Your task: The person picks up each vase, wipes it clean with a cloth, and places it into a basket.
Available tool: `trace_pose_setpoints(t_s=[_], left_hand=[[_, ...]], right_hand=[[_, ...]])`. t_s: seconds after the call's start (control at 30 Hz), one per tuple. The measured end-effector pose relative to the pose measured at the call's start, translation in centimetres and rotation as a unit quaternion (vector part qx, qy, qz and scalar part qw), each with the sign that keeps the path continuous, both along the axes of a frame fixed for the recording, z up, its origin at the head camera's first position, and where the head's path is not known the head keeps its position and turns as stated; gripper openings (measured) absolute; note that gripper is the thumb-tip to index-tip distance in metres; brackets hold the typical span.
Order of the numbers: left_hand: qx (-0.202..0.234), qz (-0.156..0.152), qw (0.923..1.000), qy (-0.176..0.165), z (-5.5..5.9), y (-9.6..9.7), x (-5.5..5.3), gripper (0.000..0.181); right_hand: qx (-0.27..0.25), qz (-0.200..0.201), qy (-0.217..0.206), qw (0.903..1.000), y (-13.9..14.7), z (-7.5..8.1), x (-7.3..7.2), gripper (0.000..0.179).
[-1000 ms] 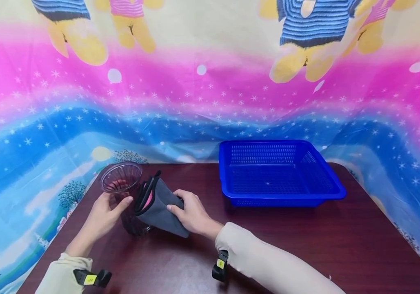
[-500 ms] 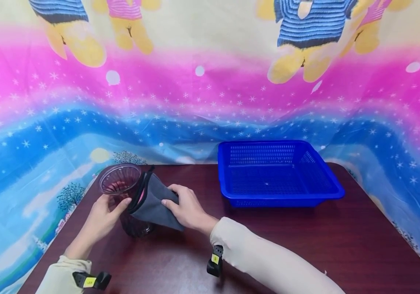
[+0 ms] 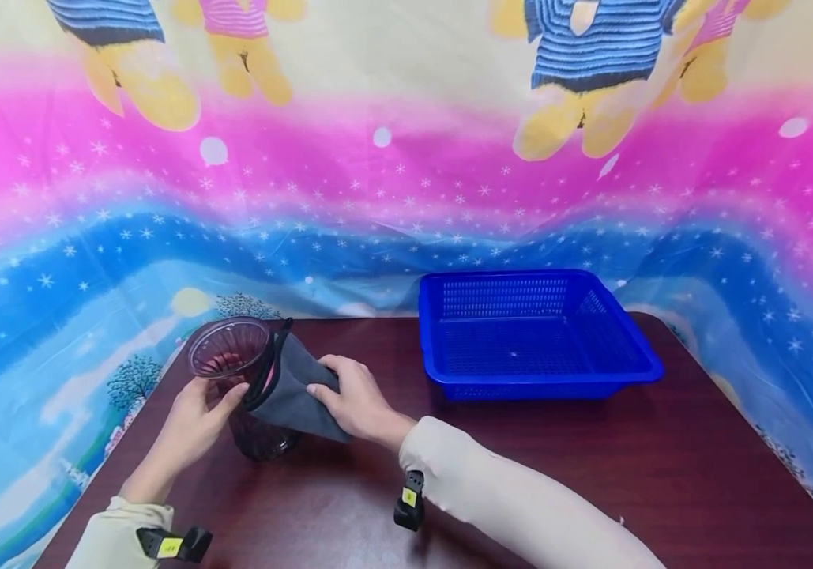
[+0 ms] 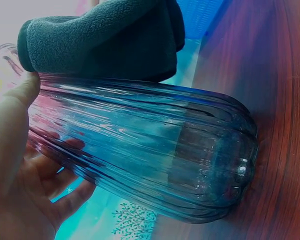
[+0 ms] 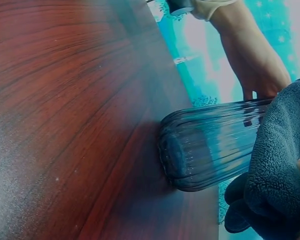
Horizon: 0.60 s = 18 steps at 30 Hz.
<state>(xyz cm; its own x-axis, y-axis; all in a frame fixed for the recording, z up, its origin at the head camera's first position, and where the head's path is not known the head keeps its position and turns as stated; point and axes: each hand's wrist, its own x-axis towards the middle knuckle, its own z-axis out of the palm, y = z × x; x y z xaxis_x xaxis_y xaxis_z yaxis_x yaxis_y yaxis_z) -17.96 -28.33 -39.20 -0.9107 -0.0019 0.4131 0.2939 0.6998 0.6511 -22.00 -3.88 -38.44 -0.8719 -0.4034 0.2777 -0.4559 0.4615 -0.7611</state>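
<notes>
A ribbed, clear glass vase (image 3: 264, 442) with a flared rim stands on the table at the left. My left hand (image 3: 189, 419) holds it just below the rim, thumb on the near side and fingers spread behind the glass, as the left wrist view shows. A folded grey cloth (image 3: 299, 395) with dark edging and a bit of pink inside lies against the vase's upper right side. My right hand (image 3: 359, 403) grips this cloth, thumb on top. In the right wrist view the fuzzy cloth (image 5: 285, 145) covers the vase's upper part.
A blue plastic basket (image 3: 537, 391) with perforated walls stands at the back right of the dark red wooden table (image 3: 520, 458). Behind the table hangs a printed cloth backdrop (image 3: 378, 190) with snowflakes and bears.
My right hand has brought the cloth left and slightly up, closing the small gap to the vase's side. The left hand keeps its hold on the vase.
</notes>
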Motion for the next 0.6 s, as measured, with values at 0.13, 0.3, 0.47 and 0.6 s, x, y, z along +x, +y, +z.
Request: trace_pose_setpoints(t_s=[0.13,0.3,0.47,0.6], left_hand=[[0.008,-0.003,1.0,-0.001,0.0,0.0,0.0,0.04],[0.0,0.006,0.9999,-0.01,0.0,0.0,0.0,0.042],[-0.007,0.006,0.9998,-0.016,0.0,0.0,0.0,0.044],[-0.005,0.002,0.9999,-0.014,0.0,0.0,-0.1,0.044]], right_hand=[[0.02,0.006,0.008,0.9997,-0.1,-0.5,0.0,0.023],[0.045,0.016,0.004,0.9989,-0.2,-1.1,0.3,0.023],[0.067,0.023,0.002,0.9975,0.1,-1.8,0.3,0.021],[0.082,0.029,-0.008,0.9962,0.4,-2.4,0.2,0.022]])
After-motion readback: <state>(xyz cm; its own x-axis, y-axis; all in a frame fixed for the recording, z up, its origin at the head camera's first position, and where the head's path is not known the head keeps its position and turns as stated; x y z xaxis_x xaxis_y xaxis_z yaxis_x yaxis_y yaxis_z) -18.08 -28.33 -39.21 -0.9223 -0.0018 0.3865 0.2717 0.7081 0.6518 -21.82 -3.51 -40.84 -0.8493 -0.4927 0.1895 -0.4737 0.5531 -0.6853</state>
